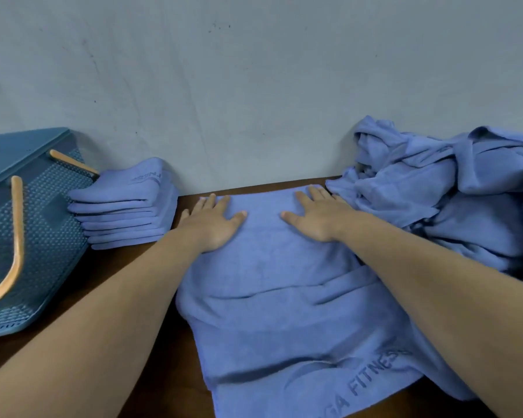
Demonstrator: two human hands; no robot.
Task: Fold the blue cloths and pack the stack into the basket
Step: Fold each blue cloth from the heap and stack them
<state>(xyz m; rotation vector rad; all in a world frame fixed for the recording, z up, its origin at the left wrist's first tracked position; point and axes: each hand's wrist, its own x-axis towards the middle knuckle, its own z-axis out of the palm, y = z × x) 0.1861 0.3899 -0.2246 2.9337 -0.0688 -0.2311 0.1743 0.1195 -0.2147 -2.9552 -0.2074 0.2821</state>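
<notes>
On the table [118,263] the cloth [284,312] lies spread between the pile [450,200] and the basket [43,221] with its stack [124,212], so my left hand [212,221] and right hand [317,215], fingers flat and spread, should smooth creases outward before folding.

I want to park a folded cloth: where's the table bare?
Bare table shows as a strip between the left forearm and the spread cloth, and a wedge before the folded stack, beside the basket. The unfolded pile crowds the right.
</notes>
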